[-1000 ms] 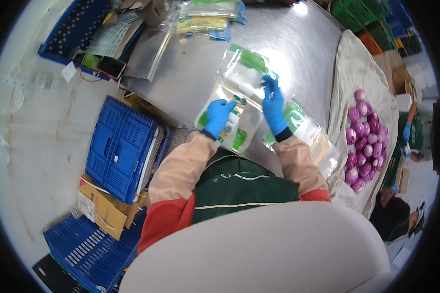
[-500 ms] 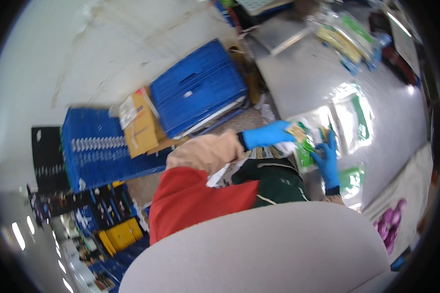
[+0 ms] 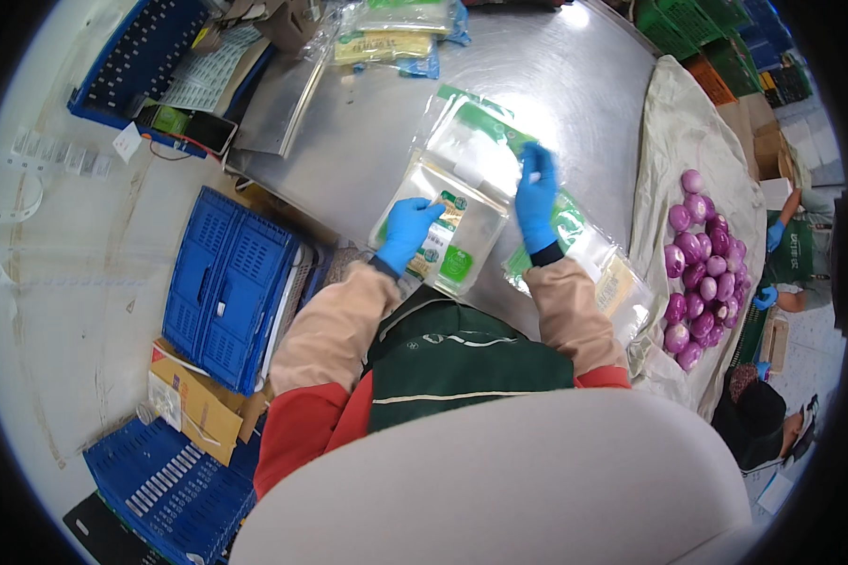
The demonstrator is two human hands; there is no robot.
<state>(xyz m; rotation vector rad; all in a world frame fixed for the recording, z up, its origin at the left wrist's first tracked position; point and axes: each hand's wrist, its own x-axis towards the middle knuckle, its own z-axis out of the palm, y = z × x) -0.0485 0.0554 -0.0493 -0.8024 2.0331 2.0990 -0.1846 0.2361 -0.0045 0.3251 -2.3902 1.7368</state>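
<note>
My left hand (image 3: 409,232), in a blue glove, pinches the edge of a small stack of labels (image 3: 450,213) in green and tan. These lie over a clear plastic bag (image 3: 479,224) with a bright green printed patch (image 3: 456,265), flat on the metal table. My right hand (image 3: 537,200), also blue-gloved, is raised to the right of that bag, over other clear bags with green bands (image 3: 485,124). A small white spot shows on its fingers, which are smeared by motion. More flat bags (image 3: 605,268) lie beside my right forearm.
Filled packets (image 3: 386,45) lie at the table's (image 3: 584,104) far side. Purple onions (image 3: 702,273) rest on a pale cloth (image 3: 664,151) to the right. Blue crates (image 3: 231,287) stand at left, near a cardboard box (image 3: 193,400). Co-workers (image 3: 796,245) are at far right.
The whole view has swung, bringing the onions and co-workers into fuller sight. My right hand has lifted from the bag and moved away; my left stays at the labels.
</note>
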